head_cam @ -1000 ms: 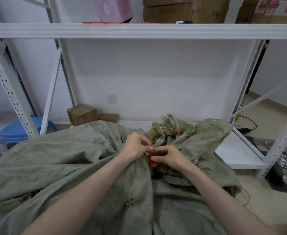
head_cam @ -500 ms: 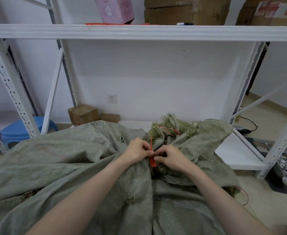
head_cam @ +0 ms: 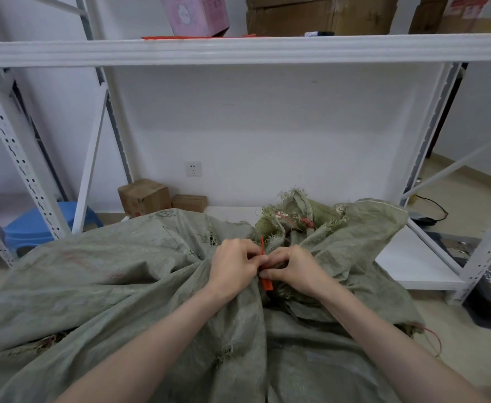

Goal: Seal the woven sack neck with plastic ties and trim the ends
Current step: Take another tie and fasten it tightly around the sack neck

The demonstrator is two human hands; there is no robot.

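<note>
A big grey-green woven sack (head_cam: 122, 286) lies in front of me, its frayed neck (head_cam: 293, 216) bunched toward the shelf. An orange plastic tie (head_cam: 266, 283) runs around the gathered neck. Its flat tag hangs below my fingers and its thin tail (head_cam: 262, 245) sticks up between my hands. My left hand (head_cam: 235, 266) pinches the tie from the left. My right hand (head_cam: 293, 267) pinches it from the right, fingertips touching the left hand. Another red tie (head_cam: 306, 221) shows higher on the frayed end.
A white steel shelf rack (head_cam: 238, 49) stands close ahead, with a pink box (head_cam: 198, 13) and cardboard boxes (head_cam: 317, 13) on top. Small cardboard boxes (head_cam: 144, 196) and a blue stool (head_cam: 38, 225) sit at the left on the floor. A cable (head_cam: 430, 205) lies at the right.
The tie's thin tail now stands up longer between my hands. Both hands stay pinched together at the neck and have hardly moved.
</note>
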